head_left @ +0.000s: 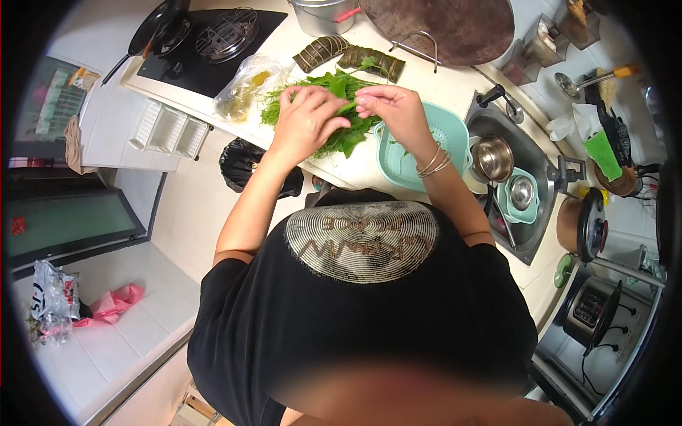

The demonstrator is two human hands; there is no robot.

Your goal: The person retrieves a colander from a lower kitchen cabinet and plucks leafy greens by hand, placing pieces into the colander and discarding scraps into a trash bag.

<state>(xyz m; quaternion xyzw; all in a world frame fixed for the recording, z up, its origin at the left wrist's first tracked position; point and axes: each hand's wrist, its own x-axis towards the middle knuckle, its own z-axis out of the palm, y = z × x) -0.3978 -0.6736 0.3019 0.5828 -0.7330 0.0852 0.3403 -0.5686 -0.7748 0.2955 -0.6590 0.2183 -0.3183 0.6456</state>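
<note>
Leafy greens (348,140) with thin stems and curling tendrils lie heaped on the counter. My left hand (307,122) is over the heap, its fingers bent around part of the greens. My right hand (393,112), with bangles on the wrist, pinches a green stem between thumb and fingertips. That stem spans the short gap between both hands. Just right of the heap stands a light green colander basket (444,117), partly under my right forearm, with a few green bits inside. Behind the greens are two leaf-wrapped, string-tied bundles (373,62).
A clear plastic bag (245,89) lies left of the greens, near the black cooktop (206,53). The sink (529,231) at right holds metal bowls (495,157) and a small green basin. A bin with a black bag (245,169) stands below the counter edge.
</note>
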